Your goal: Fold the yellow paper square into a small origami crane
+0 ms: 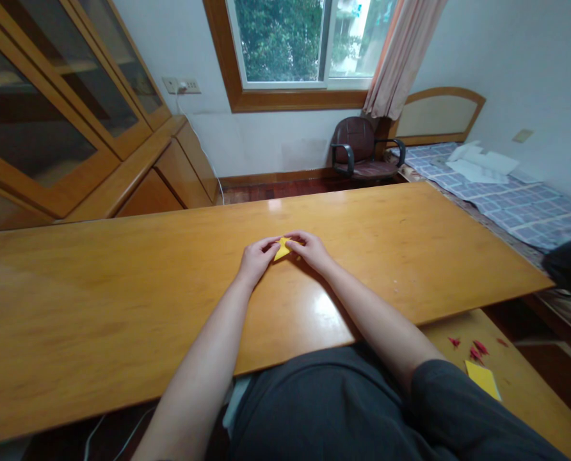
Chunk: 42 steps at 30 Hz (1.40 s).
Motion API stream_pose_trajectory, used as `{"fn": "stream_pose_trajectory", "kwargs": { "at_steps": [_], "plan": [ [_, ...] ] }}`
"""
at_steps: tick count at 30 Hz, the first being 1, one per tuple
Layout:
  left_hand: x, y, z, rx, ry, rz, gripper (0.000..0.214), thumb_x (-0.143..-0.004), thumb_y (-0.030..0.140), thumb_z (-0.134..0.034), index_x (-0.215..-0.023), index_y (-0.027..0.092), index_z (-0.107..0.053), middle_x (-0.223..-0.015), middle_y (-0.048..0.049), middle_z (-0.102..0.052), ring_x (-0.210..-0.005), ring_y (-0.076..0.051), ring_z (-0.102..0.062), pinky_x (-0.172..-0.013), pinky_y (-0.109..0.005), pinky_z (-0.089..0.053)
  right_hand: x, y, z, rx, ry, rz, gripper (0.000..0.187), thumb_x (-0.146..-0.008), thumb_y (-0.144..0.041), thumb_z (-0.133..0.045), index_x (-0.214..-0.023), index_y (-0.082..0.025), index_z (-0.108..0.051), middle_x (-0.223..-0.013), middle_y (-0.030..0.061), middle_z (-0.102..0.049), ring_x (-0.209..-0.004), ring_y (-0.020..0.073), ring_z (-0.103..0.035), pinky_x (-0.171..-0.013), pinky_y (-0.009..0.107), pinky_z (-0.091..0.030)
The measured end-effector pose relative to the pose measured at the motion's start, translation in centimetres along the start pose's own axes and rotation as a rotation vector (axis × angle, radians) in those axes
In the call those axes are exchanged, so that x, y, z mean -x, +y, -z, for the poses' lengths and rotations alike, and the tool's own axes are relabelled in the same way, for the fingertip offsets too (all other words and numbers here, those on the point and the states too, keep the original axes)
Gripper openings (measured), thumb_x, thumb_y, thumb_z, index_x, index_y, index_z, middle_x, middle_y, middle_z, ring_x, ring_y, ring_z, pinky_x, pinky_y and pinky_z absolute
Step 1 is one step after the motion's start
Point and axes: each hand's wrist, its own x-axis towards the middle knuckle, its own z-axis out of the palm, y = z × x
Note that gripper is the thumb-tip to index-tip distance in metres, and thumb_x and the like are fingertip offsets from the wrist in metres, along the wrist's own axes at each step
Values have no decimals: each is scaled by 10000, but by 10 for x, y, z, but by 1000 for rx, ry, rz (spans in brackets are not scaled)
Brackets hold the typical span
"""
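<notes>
A small piece of folded yellow paper (282, 250) is held between my two hands, just above the wooden table (122, 307). My left hand (258, 259) grips its left side, thumb and fingers pressed together. From the right, my right hand (309, 248) pinches the other side, its thumb on the paper's face. Part of the paper is covered by my fingers, so its full shape cannot be made out.
On a lower surface to my right lie a yellow paper stack (482, 381) and several small red folded pieces (480, 347). A glass-door cabinet (107, 121) stands left. Beyond the table are an office chair (362, 144) and a bed (516, 198).
</notes>
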Motion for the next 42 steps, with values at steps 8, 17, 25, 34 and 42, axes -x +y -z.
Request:
{"fn": "stream_pose_trajectory", "kwargs": {
  "at_steps": [8,17,25,34,42],
  "plan": [
    [0,0,1,21,-31,-26,443,-817,405,-639,-1187,164,-682,-842,-33,-718,-800,-166,-647,-816,-280,-498,0,-3,-1,-47,7,-49,374,-776,-376,-665,-1088,-175,-623,-801,-8,-616,-587,87,-572,-478,180,-449],
    [0,2,2,58,-27,-10,490,-807,386,-638,-1244,165,-631,-776,1,-680,-735,-131,-603,-806,-263,-479,-1,3,-1,-79,-6,-36,396,-763,-362,-680,-1106,-182,-596,-777,-25,-582,-578,91,-558,-493,202,-460],
    [-1,-1,-1,167,-62,-2,521,-785,384,-662,-1251,158,-600,-781,2,-656,-704,-128,-589,-738,-255,-480,-1,3,-1,-24,-32,11,385,-770,-345,-679,-1109,-186,-591,-775,-29,-578,-606,94,-547,-551,217,-447],
    [-3,-5,-1,203,5,0,466,-769,343,-677,-1203,178,-632,-791,-2,-662,-756,-138,-600,-785,-265,-473,2,-3,-3,36,-79,34,394,-773,-318,-681,-1134,-194,-586,-814,-14,-604,-667,108,-577,-601,229,-460],
    [-7,-9,3,299,29,45,495,-763,356,-692,-1210,158,-613,-773,8,-646,-700,-120,-577,-726,-242,-458,0,1,1,-177,-80,-39,433,-744,-356,-710,-1114,-189,-559,-813,-13,-599,-606,99,-576,-525,216,-471]
  ]
}}
